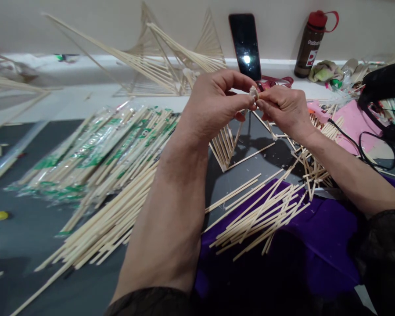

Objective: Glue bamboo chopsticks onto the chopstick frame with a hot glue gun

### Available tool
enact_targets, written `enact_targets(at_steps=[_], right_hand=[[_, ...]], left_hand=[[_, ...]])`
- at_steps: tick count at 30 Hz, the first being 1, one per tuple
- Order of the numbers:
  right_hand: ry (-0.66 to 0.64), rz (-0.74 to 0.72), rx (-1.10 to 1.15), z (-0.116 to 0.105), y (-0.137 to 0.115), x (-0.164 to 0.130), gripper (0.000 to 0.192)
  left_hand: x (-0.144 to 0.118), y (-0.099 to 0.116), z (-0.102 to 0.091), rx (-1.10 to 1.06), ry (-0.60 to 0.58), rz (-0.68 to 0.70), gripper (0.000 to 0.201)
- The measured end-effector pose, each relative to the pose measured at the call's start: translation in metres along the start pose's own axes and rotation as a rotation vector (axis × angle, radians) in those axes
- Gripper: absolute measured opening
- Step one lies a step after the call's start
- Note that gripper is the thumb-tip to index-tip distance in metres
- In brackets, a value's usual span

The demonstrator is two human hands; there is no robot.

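My left hand (219,98) pinches a small whitish lump (253,92) between thumb and fingertips. From the other side, my right hand (283,107) has its thumb and forefinger closed on the same lump; what it is made of is too small to tell. Just below the hands a fan-shaped frame of thin wooden sticks (225,147) rests over the dark mat, its upper part hidden by my fingers. Whether the lump is joined to that frame I cannot tell. Loose short sticks (263,215) lie scattered on purple cloth (316,245) nearer to me.
Long bare sticks (108,219) and plastic-wrapped stick bundles (98,149) lie at left. Twisted stick structures (151,66) stand by the wall. A phone (245,46) leans at the back, near a red-capped bottle (311,46). At right are black headphones (382,96), a cable and a knife blade (327,193).
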State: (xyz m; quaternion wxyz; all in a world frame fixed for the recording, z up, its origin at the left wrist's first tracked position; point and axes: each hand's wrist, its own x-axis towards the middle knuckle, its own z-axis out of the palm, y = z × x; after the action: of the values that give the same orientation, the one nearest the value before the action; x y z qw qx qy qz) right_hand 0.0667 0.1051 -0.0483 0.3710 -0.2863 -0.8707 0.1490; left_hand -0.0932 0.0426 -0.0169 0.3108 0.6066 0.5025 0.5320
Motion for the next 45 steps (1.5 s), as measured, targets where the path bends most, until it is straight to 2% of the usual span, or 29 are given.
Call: enact_targets(at_steps=[7,17,29,37,42,45], right_hand=[[-0.011,-0.021,-0.04,-0.001,-0.002,0.0,0.03],[-0.023,0.005,-0.047,0.0,-0.004,0.002,0.033],[-0.038,-0.003,-0.088,-0.003,-0.01,0.003,0.024],[-0.038,0.019,-0.081,0.0,-0.005,0.004,0.026],[-0.046,0.018,-0.096,0.0,-0.007,0.003,0.026],[-0.052,0.014,-0.115,-0.001,-0.01,0.003,0.027]], left_hand=[[-0.002,0.002,-0.002,0.023,-0.022,0.002,0.01],[-0.002,0.003,-0.004,0.001,-0.028,0.017,0.01],[-0.004,0.009,-0.003,0.005,-0.034,-0.013,0.012],[-0.003,0.002,-0.008,-0.04,-0.044,-0.031,0.019],[-0.002,0.0,-0.009,-0.039,-0.059,-0.032,0.011],[-0.003,0.001,-0.008,-0.048,-0.048,-0.028,0.012]])
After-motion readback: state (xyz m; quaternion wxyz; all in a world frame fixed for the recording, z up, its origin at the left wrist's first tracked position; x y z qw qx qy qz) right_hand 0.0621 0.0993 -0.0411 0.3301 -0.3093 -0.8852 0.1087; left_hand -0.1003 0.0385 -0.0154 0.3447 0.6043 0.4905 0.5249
